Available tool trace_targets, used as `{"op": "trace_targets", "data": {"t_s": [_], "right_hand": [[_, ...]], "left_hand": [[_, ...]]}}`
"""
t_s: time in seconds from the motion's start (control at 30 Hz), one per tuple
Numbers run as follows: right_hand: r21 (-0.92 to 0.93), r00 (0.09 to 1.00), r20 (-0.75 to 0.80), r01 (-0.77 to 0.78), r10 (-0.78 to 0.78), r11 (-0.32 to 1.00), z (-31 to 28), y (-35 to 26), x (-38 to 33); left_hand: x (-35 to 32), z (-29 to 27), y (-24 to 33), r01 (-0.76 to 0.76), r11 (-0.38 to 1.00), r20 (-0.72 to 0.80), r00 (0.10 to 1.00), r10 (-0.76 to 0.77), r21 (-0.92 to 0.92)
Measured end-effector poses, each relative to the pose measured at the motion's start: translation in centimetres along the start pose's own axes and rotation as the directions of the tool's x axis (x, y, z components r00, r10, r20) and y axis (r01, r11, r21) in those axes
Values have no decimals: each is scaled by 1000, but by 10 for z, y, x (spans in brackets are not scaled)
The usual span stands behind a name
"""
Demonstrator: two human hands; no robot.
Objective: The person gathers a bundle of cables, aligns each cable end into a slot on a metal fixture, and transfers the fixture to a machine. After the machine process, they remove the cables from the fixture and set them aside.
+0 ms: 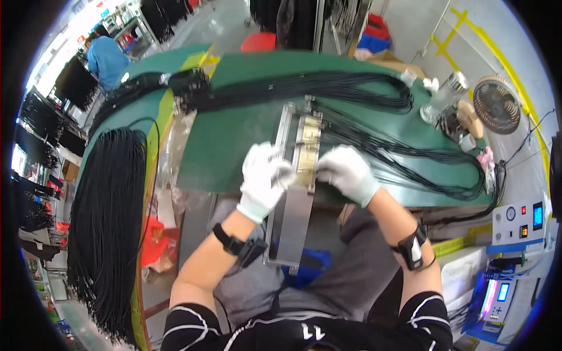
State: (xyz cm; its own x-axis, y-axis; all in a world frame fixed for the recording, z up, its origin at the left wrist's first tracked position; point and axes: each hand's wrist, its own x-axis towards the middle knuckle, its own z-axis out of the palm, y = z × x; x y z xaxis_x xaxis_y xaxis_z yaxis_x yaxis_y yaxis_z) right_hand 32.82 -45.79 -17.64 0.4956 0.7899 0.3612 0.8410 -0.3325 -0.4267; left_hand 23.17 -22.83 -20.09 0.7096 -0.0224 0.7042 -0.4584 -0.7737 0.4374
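My left hand (pixel 263 178) and right hand (pixel 349 172) are apart, flanking a metal holder (pixel 308 155) whose long axis runs away from me. The right seems nearer its edge; I cannot tell whether either grips. Beyond, black cables (pixel 374 142) loop rightward over the worktop (pixel 240 131).

The fixture (pixel 307 158) lies on the table (pixel 234 134) and juts past its near edge, between the left hand (pixel 266 178) and the right hand (pixel 348 172). A looped cable bundle (pixel 433 155) extends to its right; a longer bundle (pixel 252 93) lies behind both. A thick cable hank (pixel 111 216) lies far left. At the back right, a jar (pixel 439 102) stands left of a fan (pixel 496 104).
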Motion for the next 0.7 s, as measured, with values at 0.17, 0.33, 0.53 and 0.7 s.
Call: {"op": "trace_targets", "data": {"t_s": [0.17,0.33,0.53,0.7], "right_hand": [[85,998,-49,-28,33,996,20,-21,1],[131,985,-61,-150,159,980,0,-17,-6],[112,978,-33,-202,207,973,-4,-10,-7],[-97,996,-63,-65,59,993,0,-7,-14]], "left_hand": [[0,-1,5,-65,998,45,997,66,-27],[-1,-4,-2,95,984,-51,993,-104,-153],[-11,-13,-17,231,970,69,972,-226,-80],[-18,-12,-21,240,971,98,966,-237,-14]]}}
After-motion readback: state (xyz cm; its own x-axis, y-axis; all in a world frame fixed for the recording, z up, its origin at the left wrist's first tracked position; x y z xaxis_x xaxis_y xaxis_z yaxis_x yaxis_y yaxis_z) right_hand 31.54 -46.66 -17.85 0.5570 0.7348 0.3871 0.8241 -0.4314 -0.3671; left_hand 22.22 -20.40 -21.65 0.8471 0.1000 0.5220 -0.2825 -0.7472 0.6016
